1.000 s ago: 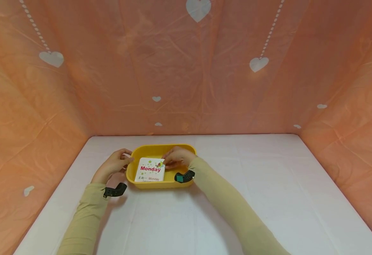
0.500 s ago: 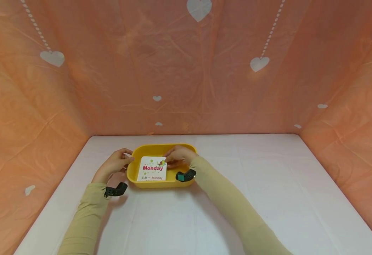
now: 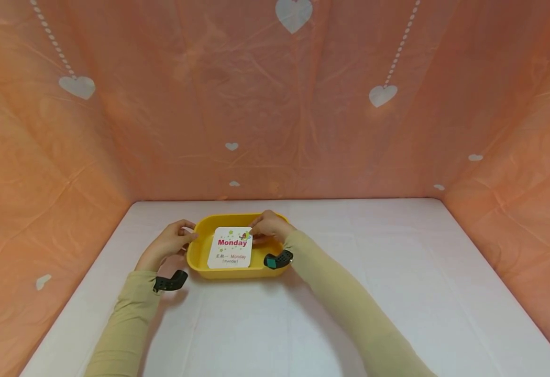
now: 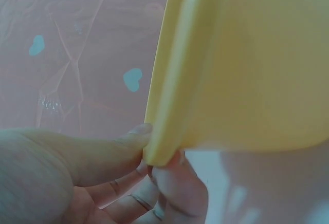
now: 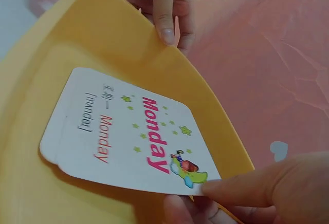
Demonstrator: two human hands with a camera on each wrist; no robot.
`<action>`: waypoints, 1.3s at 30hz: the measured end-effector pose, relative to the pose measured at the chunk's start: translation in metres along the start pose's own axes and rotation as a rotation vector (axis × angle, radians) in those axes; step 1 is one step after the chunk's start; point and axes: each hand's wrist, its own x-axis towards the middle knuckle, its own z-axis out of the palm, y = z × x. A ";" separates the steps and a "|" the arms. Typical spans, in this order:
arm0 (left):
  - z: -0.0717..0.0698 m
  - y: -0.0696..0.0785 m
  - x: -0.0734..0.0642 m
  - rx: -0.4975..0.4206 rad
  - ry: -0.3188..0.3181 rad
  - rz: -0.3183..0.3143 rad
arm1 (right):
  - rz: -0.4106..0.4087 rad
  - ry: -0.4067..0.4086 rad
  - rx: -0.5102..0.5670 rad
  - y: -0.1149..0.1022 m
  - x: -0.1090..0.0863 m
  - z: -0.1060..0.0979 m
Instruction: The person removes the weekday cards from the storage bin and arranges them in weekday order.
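A yellow oval tray (image 3: 201,272) sits on the table, and my left hand (image 3: 167,246) holds its left end. In the left wrist view, the thumb and a finger of that hand pinch the tray's rim (image 4: 172,106). My right hand (image 3: 270,225) reaches into the tray and pinches the upper right corner of a white "Monday" flashcard (image 3: 228,254). Stars and a small cartoon are printed on the flashcard (image 5: 128,131), which is tilted up inside the tray. An offset edge at its lower end hints at another card beneath; how many cannot be told.
A white cloth covers the table (image 3: 397,293). Orange sheeting (image 3: 265,115) with white hearts hangs behind and along both sides. Both wrists carry black bands (image 3: 170,281).
My right hand has moved slightly right and up, bringing the flashcard along; the card's lower print now shows fully. My left hand and the tray hold still.
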 end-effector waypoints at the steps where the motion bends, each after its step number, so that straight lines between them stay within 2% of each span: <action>1: 0.000 0.000 0.000 -0.001 -0.003 0.002 | -0.004 0.013 0.002 0.000 -0.001 0.000; 9: 0.000 0.001 0.000 -0.007 -0.007 0.005 | -0.037 0.061 -0.017 0.003 -0.004 -0.003; 26: 0.002 0.003 -0.004 0.001 0.004 -0.001 | -0.078 0.041 -0.060 -0.004 -0.019 -0.020; 32: 0.003 0.002 -0.004 -0.005 0.006 0.006 | -0.132 0.048 -0.079 -0.012 -0.025 -0.036; 39: 0.003 0.003 -0.003 0.001 0.007 0.005 | -0.155 0.077 -0.101 -0.023 -0.037 -0.069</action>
